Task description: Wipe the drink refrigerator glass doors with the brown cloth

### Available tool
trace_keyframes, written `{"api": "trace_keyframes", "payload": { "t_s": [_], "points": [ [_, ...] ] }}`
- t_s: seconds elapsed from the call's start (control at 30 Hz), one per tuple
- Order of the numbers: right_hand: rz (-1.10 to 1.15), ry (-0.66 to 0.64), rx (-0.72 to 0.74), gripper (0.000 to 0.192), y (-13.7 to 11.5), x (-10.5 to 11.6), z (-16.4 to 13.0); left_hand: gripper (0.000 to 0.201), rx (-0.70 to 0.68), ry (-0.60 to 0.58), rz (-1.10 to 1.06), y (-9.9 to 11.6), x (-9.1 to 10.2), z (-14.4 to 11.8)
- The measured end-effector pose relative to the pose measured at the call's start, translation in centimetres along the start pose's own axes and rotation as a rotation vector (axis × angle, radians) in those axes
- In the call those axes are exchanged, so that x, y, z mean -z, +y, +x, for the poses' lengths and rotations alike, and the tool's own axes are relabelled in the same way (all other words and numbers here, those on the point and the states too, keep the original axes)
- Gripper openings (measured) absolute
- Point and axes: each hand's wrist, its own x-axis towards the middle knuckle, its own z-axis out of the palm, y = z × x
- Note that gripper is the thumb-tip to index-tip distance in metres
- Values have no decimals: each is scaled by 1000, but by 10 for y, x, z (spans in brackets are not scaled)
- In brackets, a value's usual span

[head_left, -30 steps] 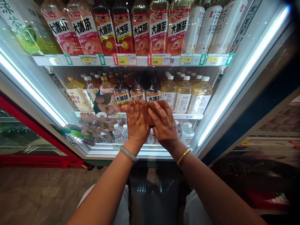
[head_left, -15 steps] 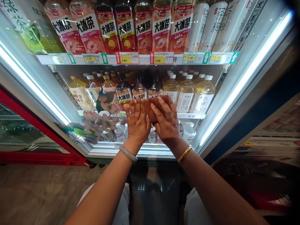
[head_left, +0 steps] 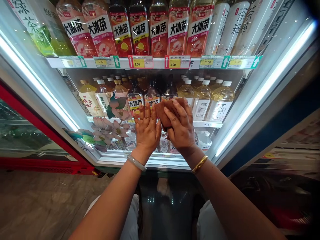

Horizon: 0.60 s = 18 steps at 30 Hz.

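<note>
My right hand (head_left: 181, 128) presses a brown cloth (head_left: 165, 111) flat against the glass door (head_left: 75, 100) of a drinks cooler. Its fingers lie spread over the cloth, and a gold bangle sits on that wrist. Beside it, my left hand (head_left: 147, 128) rests flat on the glass with fingers together and pointing up, touching the cloth's left edge. A pale bangle is on the left wrist. Behind the glass at hand height stand dark tea bottles (head_left: 135, 96) and pale yellow tea bottles (head_left: 202, 98).
An upper shelf holds pink and red tea bottles (head_left: 160, 30) above price tags (head_left: 140, 62). Bright light strips (head_left: 265, 86) run down both door edges. A red-framed cooler (head_left: 30, 136) stands to the left. Dark glossy floor (head_left: 165, 200) lies below the door, between my knees.
Both hands with the cloth have slid slightly up and to the right on the glass. The view has shifted a little with them.
</note>
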Motion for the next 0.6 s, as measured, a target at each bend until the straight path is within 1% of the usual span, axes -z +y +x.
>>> {"api": "trace_keyframes", "payload": {
  "t_s": [0.07,0.13,0.17,0.23,0.37,0.5,0.6],
  "points": [
    [17,-69,44,62,-2,-4,-4,67,-5,17,-6,-3,0,0],
    [22,-110,87,60,0,-4,-10,67,4,19,-16,-5,2,0],
    [18,-108,101,58,2,-3,-13,66,11,15,-21,-4,2,0],
    [0,-58,98,58,7,1,-14,65,22,2,-28,-2,3,1],
    [-32,39,32,63,10,6,-7,63,32,-3,-20,1,4,2],
    [3,27,15,65,-1,-1,-2,65,20,-1,-21,-3,3,1],
    [23,-16,60,60,-7,-8,-6,66,10,8,-19,-6,3,1]
  ]
}}
